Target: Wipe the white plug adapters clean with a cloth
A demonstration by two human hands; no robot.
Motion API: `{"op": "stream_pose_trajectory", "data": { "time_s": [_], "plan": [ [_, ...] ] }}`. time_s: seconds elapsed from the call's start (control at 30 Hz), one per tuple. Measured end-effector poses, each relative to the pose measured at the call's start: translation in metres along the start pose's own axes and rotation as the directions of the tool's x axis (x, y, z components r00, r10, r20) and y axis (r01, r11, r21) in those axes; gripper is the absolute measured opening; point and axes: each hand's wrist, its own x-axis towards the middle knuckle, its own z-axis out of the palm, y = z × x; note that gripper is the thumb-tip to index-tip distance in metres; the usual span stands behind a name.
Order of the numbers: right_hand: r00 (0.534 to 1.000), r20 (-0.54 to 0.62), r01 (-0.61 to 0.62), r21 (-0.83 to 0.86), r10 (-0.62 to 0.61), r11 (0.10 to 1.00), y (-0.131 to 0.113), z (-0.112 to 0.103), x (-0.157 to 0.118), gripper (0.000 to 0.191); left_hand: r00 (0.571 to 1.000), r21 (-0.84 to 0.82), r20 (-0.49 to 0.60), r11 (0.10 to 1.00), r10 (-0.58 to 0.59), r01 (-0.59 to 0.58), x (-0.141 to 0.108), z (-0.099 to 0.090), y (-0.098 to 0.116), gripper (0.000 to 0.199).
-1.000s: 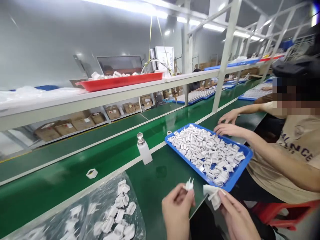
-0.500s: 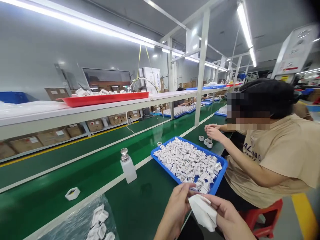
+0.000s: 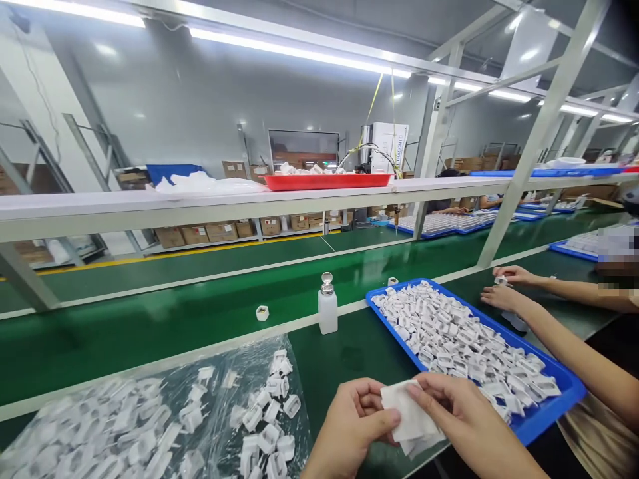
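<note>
A folded white cloth (image 3: 412,419) is pinched between my two hands, low in the middle of the view. My left hand (image 3: 357,422) grips its left edge with thumb and fingers. On the upper right part of it, the thumb and fingers of my right hand (image 3: 456,412) are closed. Whether a small part is tucked behind the cloth, I cannot tell. Just beyond my hands lies a blue tray (image 3: 542,429) heaped with white plastic housings (image 3: 459,339). A white pump bottle (image 3: 328,309) with a metal top stands upright left of the tray.
More white housings (image 3: 124,426) lie on a clear plastic sheet (image 3: 224,372) at the left. Single housings sit on the green belt (image 3: 200,319). A red tray (image 3: 327,181) rests on the shelf above. A co-worker's hands (image 3: 504,286) hold a small white part at the right.
My view has swung left, bringing the plastic sheet with its housings into sight. Both hands still hold the cloth, and my left fingers now press on its left edge.
</note>
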Motion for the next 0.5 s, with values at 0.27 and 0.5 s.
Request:
{"op": "stream_pose_trajectory", "data": {
  "time_s": [0.27,0.5],
  "plan": [
    [0.994,0.026,-0.106,0.398,0.104,0.911,0.007,0.018,0.007,0.041,0.996,-0.072,-0.082,0.997,-0.032,0.026,-0.009,-0.009,-0.001,0.074],
    [0.989,-0.013,-0.120,0.530,0.149,0.840,0.017,0.026,0.005,0.044,0.995,-0.042,-0.103,0.999,0.000,-0.004,-0.008,-0.014,-0.016,0.082]
  ]
}}
